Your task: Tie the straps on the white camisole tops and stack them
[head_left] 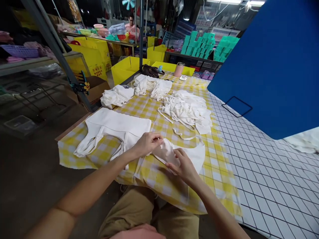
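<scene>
Close in front of me lies a white strappy top (193, 154), partly bunched up. My left hand (149, 143) pinches its upper left edge between thumb and fingertips. Lower down, my right hand (183, 166) is curled on the same top, the cloth between thumb and fingers. A flat stack of white tops (117, 123) with its straps toward me lies left of my left hand. Beyond my right hand is a loose heap of white tops (188, 108), with a thin white strap (183, 136) trailing from near it.
A yellow checked cloth (216, 166) covers the table. Folded white bundles (152, 85), a dark bag (151, 70) and a pink cup (178, 69) stand farther back. On the right, a blue panel (274, 66) overhangs a black wire grid (264, 179). A person (131, 25) sits in the background.
</scene>
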Demonstrator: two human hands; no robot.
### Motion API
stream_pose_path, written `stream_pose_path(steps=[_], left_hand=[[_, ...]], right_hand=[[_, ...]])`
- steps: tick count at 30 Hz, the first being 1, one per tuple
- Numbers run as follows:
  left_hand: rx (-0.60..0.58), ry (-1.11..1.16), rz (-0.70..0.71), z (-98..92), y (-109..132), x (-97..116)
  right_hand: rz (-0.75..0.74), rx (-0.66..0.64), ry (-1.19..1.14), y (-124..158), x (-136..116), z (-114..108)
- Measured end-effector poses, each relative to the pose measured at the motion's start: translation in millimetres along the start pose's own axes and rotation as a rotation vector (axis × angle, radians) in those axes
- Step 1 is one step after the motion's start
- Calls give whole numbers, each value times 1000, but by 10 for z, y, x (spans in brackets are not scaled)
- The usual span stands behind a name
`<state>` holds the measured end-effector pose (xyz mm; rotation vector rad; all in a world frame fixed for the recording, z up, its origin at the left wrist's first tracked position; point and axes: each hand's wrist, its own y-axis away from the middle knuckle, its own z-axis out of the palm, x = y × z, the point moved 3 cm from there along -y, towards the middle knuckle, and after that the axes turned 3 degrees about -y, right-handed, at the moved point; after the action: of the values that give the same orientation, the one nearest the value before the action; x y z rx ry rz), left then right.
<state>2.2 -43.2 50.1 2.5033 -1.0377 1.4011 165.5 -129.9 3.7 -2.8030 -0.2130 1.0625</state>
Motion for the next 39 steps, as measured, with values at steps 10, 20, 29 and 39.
stream_pose_path(steps=[10,20,29,39], left_hand=[[377,-132,300,-465,-22,474],[-31,-561,52,215,-54,-4],[-321,-638,176,625,9,-103],[-568,938,-420,214,-189,284]], right_hand=[[62,451,-101,135,-546,-977],[393,212,147,-13,258,-726],[150,-99,102,220,240,-297],[258,72,-751,134,39,-912]])
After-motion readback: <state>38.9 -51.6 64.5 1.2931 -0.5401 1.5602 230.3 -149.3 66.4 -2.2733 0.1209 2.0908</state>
